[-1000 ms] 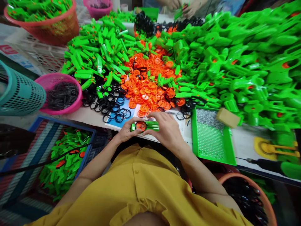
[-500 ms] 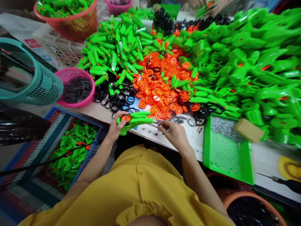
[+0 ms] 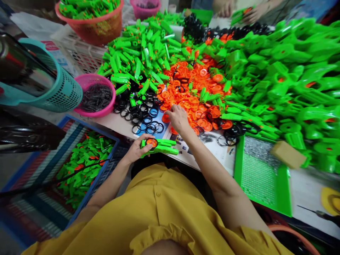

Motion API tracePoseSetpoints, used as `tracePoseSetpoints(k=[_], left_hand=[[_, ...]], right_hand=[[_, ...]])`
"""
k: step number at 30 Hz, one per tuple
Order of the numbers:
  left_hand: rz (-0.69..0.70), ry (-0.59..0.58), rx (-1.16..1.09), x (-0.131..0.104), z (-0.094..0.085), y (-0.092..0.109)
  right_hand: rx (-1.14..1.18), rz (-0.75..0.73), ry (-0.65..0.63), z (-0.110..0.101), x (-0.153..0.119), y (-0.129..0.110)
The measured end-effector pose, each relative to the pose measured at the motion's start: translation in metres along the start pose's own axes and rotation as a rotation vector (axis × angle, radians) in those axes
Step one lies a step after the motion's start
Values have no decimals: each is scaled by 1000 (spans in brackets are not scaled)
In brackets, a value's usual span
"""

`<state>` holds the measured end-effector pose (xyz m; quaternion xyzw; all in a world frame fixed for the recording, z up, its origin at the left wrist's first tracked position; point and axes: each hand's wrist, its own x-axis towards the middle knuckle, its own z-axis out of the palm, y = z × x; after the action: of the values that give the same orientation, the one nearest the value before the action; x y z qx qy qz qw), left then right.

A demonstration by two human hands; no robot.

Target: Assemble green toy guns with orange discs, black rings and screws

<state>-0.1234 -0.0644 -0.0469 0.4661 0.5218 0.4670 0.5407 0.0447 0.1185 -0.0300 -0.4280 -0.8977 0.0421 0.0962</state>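
- The left hand [image 3: 136,148] is curling its fingers around a green toy part [image 3: 159,146] with an orange disc set in its round end, gripping it by that end just above the near edge of the table [image 3: 114,124].
- The left forearm is bending in from the lower left, close to the yellow shirt [image 3: 159,212].
- The long end of the toy part is pointing to the right, lying about level.
- The right hand [image 3: 178,118] is reaching forward with the arm stretched out, palm down, fingers bent and touching the near edge of the pile of orange discs [image 3: 191,94]; I cannot tell whether they are pinching one.
- Black rings [image 3: 145,115] are lying just left of the right hand, beside a pink bowl [image 3: 94,95].
- A green tray [image 3: 261,170] is sitting to the right with a tan block [image 3: 288,155] at its far corner.
- A blue crate [image 3: 85,159] of green pieces is standing below the table on the left.
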Motion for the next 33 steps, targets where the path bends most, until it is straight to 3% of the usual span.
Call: tracePoseSetpoints(k=[4,9,16,20,24,26,33], left_hand=[[-22,-9,-50,3,1,-2],[-28,-36,-110,8,8,-1],[-55,-106,-81,15,22,-1],[-53,-165,-77,20,32,4],[-38,-240,-52,26,42,9],[-35,-257,-43,29,47,10],[-31,-305,-8,33,55,15]], right_hand=[[146,-90,103,-4,-3,7],[516,-268,120,-32,-50,-9],[484,-446,257,-54,-103,-14],[568,-388,304,-57,-118,-7],[570,-189,476,-57,-131,-8],[573,-163,523,-55,-135,-9],[467,-171,337,-51,-145,-1]])
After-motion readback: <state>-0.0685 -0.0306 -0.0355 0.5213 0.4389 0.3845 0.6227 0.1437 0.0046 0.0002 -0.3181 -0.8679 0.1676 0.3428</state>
